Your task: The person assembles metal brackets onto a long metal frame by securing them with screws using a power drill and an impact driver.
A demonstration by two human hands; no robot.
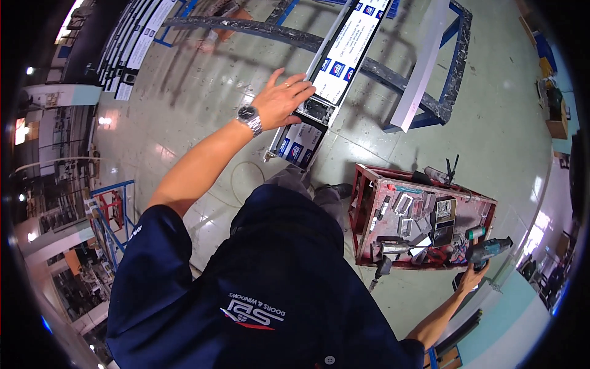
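Note:
My left hand (pixel 279 101), a metal watch on its wrist, lies with fingers spread on the left edge of a long metal profile frame (pixel 332 117). White and blue printed protective film (pixel 344 58) covers much of the frame, and a short film-covered piece (pixel 300 145) sits at its near end. Off to the right, my right hand (pixel 472 278) is closed round the handle of a teal and black cordless drill (pixel 491 249), held by the right end of a red tool cart (pixel 359 212). My right fingers are partly hidden by the drill.
On the cart lie metal brackets (pixel 404 204), a dark open box (pixel 444 221), a caulking gun (pixel 436 174) and a second power tool (pixel 383 265) at its near edge. A dark-topped blue stand (pixel 393 74) bears the frame and a pale profile (pixel 421 67). Several profiles (pixel 132 46) stand far left.

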